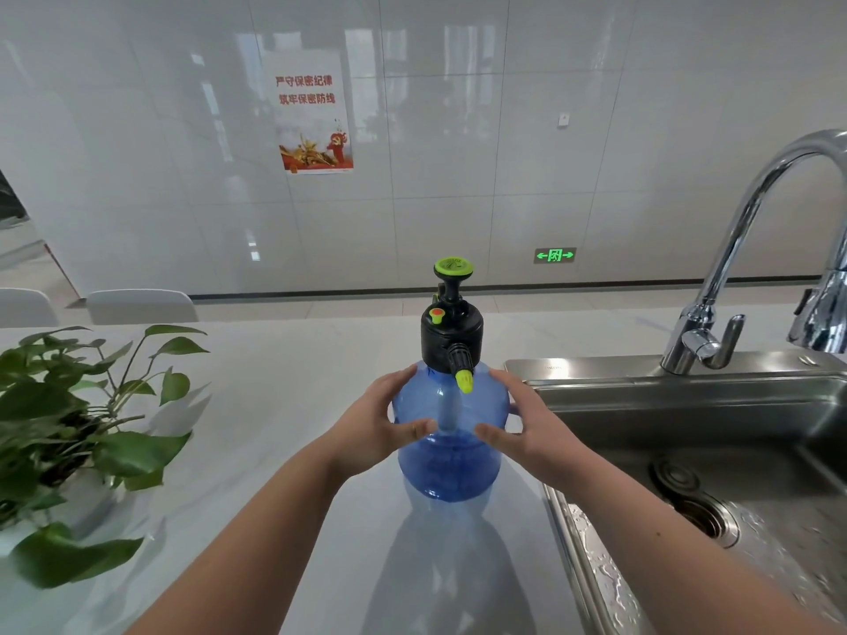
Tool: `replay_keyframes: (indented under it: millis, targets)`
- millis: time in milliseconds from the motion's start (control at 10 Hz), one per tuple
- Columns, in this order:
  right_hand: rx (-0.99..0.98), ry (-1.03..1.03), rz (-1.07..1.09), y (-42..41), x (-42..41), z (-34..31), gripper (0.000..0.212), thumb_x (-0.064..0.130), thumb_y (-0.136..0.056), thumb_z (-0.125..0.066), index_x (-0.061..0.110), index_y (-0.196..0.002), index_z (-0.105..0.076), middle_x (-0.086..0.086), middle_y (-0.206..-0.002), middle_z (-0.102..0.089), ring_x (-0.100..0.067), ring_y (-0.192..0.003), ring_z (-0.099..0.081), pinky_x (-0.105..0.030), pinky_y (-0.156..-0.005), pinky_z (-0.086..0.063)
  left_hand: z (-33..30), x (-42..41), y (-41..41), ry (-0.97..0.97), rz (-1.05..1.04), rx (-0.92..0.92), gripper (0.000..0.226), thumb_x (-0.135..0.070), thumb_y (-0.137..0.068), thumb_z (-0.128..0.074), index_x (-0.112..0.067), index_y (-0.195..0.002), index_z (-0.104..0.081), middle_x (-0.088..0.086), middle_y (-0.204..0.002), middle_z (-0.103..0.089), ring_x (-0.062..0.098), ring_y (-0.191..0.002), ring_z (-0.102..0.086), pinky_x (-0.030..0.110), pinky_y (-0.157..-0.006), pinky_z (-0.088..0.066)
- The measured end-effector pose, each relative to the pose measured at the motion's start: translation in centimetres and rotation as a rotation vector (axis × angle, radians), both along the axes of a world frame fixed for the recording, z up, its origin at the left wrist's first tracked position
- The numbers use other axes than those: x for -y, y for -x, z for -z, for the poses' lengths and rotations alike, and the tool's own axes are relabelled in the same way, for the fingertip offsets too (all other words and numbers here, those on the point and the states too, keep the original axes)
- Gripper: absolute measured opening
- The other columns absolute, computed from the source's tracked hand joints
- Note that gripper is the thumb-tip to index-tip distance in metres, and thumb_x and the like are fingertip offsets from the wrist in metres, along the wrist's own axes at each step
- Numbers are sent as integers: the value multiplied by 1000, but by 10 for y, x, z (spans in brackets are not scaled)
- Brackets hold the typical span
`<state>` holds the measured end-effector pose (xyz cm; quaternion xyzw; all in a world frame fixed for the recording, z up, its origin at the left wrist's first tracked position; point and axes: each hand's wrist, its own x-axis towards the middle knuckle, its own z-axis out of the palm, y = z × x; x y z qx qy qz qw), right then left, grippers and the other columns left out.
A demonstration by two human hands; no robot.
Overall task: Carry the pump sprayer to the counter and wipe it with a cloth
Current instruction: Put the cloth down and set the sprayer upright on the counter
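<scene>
Blue pump sprayer [451, 433] stands on the white tabletop [284, 396], w/ the sink [687, 405] at its 3 o'clock. My left hand [380, 423] & right hand [527, 423] squeeze its round sides so it won't tip. Potted plant [68, 433] at 9. No cloth in view yet, so wiping comes next, I think.

The pump sprayer [451, 433] stood upright on the pale surface [284, 405], just beside the left rim of the sink [687, 396]. Its body was a translucent blue bottle, rounded at the shoulders, topped by a black cap with a small orange button, a yellow-green nozzle pointing toward the camera, and a black plunger ending in a yellow-green knob. It was gripped at the shoulders from both sides.
</scene>
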<state>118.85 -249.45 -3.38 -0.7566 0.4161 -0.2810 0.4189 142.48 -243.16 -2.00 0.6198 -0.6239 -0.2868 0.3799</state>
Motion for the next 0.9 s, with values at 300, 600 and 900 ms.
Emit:
replay_keyframes:
  millis: [300,600,900]
  targets:
    - [9,-52,8,2,-1,-3,79,46,-84,-70,41,-147,-22,13,-154,-25,-8,-126,-35,-30,-100,-38,-5,-8,6,-44,-33,-150,90,-30,-84,-77,-25,-154,-22,-3,-156,-37,17,-141,-35,45,-113,-37]
    - [53,-80,7,2,-2,1,75,36,-86,-71,36,-146,-27,11,-149,-34,-10,-125,-43,-24,-91,-40,-3,-8,5,-48,-47,-162,84,-32,-84,-77,-26,-152,-28,-6,-149,-42,19,-135,-45,46,-109,-41]
    - [85,-103,30,8,-1,-4,71,39,-87,-69,41,-145,-27,13,-142,-37,-14,-130,-41,-32,-99,-38,1,-11,-2,-29,-119,-153,72,-31,-89,-70,-28,-150,-32,-11,-143,-43,15,-138,-38,27,-97,-37]
